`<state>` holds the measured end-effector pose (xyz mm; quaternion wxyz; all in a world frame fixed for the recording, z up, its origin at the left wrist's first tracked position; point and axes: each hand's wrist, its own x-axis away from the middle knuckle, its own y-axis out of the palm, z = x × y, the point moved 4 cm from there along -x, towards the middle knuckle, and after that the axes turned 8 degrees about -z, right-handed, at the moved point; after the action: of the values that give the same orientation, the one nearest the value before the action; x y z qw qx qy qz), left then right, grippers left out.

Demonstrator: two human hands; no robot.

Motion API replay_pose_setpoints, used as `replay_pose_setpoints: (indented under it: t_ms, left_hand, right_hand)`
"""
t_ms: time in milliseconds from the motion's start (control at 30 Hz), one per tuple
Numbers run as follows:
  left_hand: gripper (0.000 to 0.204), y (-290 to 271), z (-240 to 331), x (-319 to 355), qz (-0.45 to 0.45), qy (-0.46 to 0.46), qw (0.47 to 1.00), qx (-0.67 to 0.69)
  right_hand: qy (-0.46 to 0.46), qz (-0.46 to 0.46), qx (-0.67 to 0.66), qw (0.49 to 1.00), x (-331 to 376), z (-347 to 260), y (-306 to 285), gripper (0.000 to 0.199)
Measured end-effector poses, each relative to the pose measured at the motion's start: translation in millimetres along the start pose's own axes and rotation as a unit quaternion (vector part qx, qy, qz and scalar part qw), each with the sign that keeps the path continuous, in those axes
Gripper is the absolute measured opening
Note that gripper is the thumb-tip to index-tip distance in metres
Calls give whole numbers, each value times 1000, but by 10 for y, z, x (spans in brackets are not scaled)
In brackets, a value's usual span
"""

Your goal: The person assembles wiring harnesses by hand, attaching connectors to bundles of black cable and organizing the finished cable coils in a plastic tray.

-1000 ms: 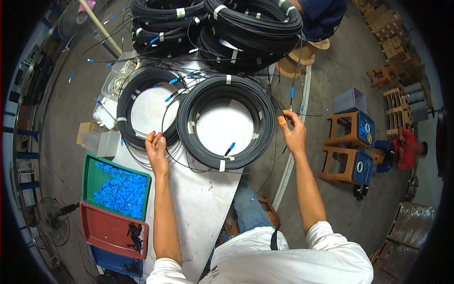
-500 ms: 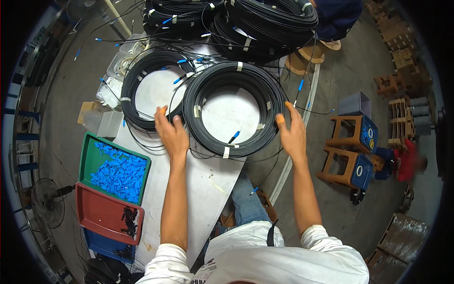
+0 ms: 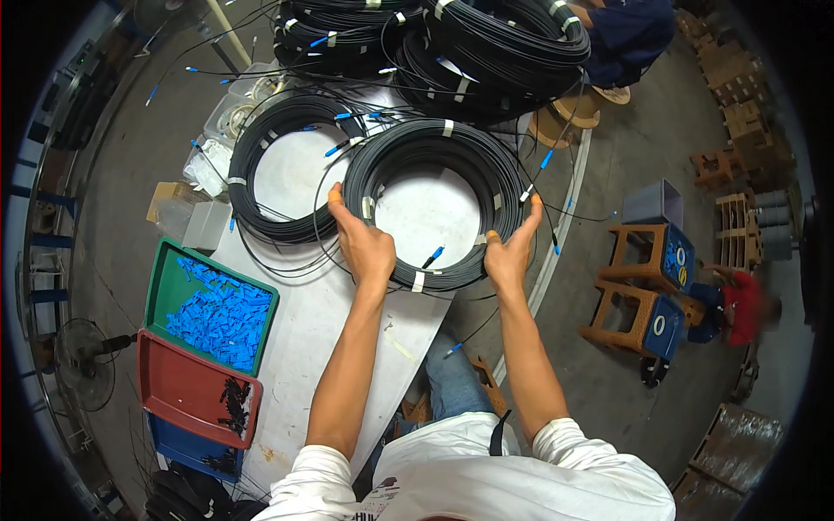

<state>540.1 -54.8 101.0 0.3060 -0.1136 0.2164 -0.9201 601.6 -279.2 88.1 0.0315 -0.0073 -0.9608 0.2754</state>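
A thick coil of black cable (image 3: 452, 139), bound with pale tape strips, lies on the white table (image 3: 326, 326) in front of me. Around its left side my left hand (image 3: 367, 247) is closed, fingers along the outer face and thumb toward the inner rim. My right hand (image 3: 511, 260) grips the near right side of the same coil. Orange covers show on some fingertips. Inside the ring sits a blue-tipped cable connector (image 3: 433, 257). A thinner black cable coil (image 3: 244, 200) rests just to the left, partly beside my left hand.
Large stacked cable coils (image 3: 504, 52) fill the table's far end. Along the left edge stand a green tray (image 3: 163, 282) of blue pieces, a red tray (image 3: 178, 373) and a blue tray (image 3: 174, 443) with black pieces. Brown stools (image 3: 608, 317) stand right. Loose cables trail past both sides.
Both hands have moved inward and closed on the near coil's sides; before, they were held apart with fingers spread. The cable end at the right has shifted.
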Motion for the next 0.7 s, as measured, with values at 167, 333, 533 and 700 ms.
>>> replay_pose_setpoints:
  t_ms: [167,333,533,700]
  left_hand:
    - [82,45,79,14,23,36,997,-68]
    - [82,35,52,8,47,30,996,-64]
    - [85,-3,-114,13,51,23,998,40]
    - [82,223,-277,-50,109,21,993,-42]
  right_hand:
    - [27,1,14,1000,-22,0,2,97]
    - [30,-12,43,999,-4,-17,-8,96]
    - [-6,18,49,999,22,156,23,95]
    - [-43,-3,14,999,-205,414,18,100]
